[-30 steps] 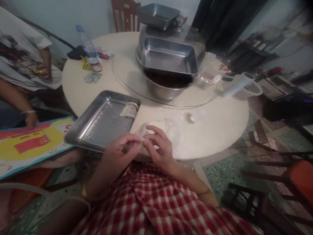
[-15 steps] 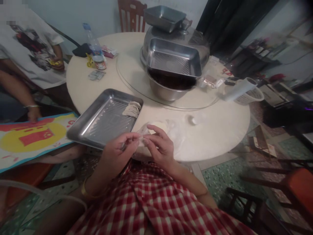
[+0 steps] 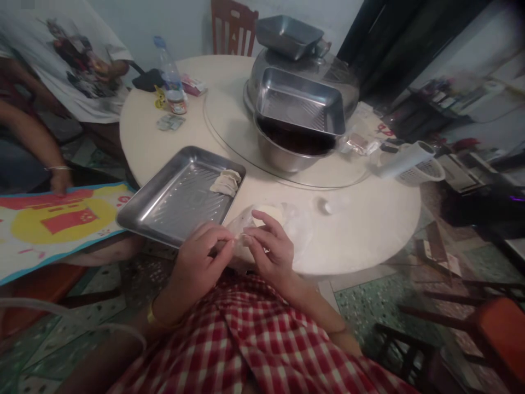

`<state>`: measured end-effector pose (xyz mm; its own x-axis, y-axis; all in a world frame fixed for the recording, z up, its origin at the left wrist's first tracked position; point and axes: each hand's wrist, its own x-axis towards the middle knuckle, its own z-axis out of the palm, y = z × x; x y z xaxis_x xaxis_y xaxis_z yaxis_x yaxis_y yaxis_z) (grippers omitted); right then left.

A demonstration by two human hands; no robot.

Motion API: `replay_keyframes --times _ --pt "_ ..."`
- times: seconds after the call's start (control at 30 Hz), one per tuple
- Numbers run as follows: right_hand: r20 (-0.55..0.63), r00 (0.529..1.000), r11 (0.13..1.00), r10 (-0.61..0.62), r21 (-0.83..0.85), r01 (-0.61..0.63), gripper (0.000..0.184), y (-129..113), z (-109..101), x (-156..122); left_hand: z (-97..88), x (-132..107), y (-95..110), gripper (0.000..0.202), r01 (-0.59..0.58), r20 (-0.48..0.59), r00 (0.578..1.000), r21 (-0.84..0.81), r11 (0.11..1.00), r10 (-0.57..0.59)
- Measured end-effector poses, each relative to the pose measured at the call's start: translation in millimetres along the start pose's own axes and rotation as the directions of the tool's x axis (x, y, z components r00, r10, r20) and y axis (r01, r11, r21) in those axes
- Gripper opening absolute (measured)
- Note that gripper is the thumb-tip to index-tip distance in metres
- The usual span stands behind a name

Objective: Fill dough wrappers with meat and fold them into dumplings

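My left hand [image 3: 200, 260] and my right hand [image 3: 273, 257] meet over the table's near edge. Fingertips of both are pinched on a small pale dumpling [image 3: 241, 239], mostly hidden by the fingers. Just beyond them, a pale round stack of wrappers [image 3: 271, 212] lies in a clear plastic bag [image 3: 299, 227]. To the left of the bag is a metal tray [image 3: 172, 205], with several folded dumplings [image 3: 226, 183] grouped in its right corner.
A metal bowl [image 3: 283, 157] of dark filling stands on the glass turntable [image 3: 229, 142], a second tray [image 3: 303, 104] resting over it. A white basket [image 3: 426, 171] sits at right. On the left are a bottle [image 3: 170, 68], a jar [image 3: 178, 103] and another person's hand [image 3: 61, 180] on a colourful sheet [image 3: 65, 219].
The view has shifted slightly, so the table sits a little farther right. My hands stay together at the dumpling, fingers slightly repositioned. The other person's hand near the shirt has moved.
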<state>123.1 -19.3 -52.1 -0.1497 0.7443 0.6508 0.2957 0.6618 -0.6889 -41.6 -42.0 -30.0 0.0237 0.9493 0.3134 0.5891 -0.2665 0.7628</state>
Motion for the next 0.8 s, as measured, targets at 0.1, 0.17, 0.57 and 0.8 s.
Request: replay_keyframes --times 0.1,0.17,0.57,0.8 --pt "0.023 0.998 0.998 0.054 0.022 -0.055 0.018 -1.6 -0.9 1.4 0.4 -2.2 -1.8 0.013 0.08 0.004 0.997 -0.024 0.996 -0.08" --pt "0.03 0.998 0.998 0.056 0.03 -0.057 0.017 -2.5 -1.0 2.1 1.1 -3.7 -2.9 0.019 0.13 0.008 0.992 -0.046 0.99 -0.13" --pt "0.002 1.0 0.997 0.018 0.07 -0.018 0.016 -3.8 2.6 6.7 8.6 -4.2 -6.0 0.017 0.17 -0.028 0.983 -0.202 0.965 -0.179" --pt "0.108 0.993 0.994 0.049 0.089 -0.059 0.026 -5.6 4.3 12.6 20.5 -0.3 -9.0 0.032 0.324 0.066 0.938 -0.519 0.791 -0.341"
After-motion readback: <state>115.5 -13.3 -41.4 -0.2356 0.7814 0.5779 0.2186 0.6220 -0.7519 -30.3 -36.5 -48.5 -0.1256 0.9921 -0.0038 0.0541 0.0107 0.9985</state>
